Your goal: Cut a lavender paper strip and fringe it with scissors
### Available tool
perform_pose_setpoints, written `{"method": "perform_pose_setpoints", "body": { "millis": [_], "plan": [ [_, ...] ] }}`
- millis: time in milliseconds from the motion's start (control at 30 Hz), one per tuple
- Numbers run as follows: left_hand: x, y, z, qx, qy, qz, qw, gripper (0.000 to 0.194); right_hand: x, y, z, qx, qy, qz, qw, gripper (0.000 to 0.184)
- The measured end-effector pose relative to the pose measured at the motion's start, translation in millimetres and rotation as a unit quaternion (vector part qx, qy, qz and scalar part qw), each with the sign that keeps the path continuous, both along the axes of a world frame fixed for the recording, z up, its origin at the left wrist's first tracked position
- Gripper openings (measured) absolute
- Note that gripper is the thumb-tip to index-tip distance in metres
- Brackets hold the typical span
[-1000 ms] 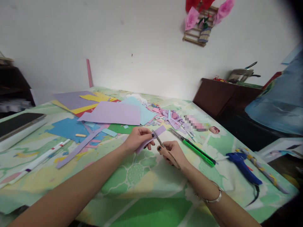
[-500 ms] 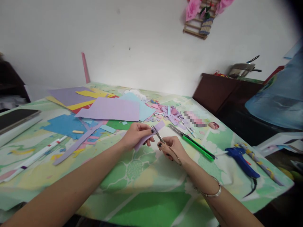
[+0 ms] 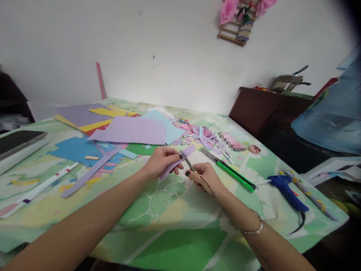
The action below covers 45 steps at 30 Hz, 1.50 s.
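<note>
Between the fingers of my left hand is a strip of light purple paper, whose lower end hangs below the palm. My right hand is closed around a pair of scissors; the blades point up and left and meet the paper beside my left fingertips. Whether the blades are fully closed is hard to make out. Just beyond them lies another light purple piece. To the right of the scissors rests a green utility knife.
Sheets of coloured paper, with a light purple one on top, spread behind my left hand. Paper scraps are heaped farther back. A blue glue gun lies at the right, white markers and a phone at the left.
Both hands keep nearly the same place, with the scissors still at the paper. My right thumb has shifted slightly left. The whole view has moved a little.
</note>
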<state>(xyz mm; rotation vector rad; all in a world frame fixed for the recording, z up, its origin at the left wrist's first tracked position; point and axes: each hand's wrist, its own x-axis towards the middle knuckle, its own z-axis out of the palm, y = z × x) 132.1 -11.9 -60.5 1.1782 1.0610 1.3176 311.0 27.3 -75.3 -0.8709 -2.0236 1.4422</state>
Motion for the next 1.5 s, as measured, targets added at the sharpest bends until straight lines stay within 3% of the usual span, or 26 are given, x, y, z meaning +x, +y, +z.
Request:
{"method": "perform_pose_setpoints", "body": {
  "millis": [733,1000,1500],
  "plan": [
    [0.1,-0.4,-0.3,-0.002,0.007,0.000,1.000,0.017,-1.5,0.2,-0.9,0.018,-0.024,-0.020,0.999,0.044],
    [-0.7,0.4,0.5,-0.010,0.004,-0.003,1.000,0.018,2.1,0.8,-2.8,-0.018,0.020,0.019,0.999,0.039],
    [-1.2,1.0,-1.2,-0.003,-0.003,-0.009,1.000,0.016,-1.1,-1.9,2.9,0.012,-0.002,0.002,1.000,0.042]
  ]
}}
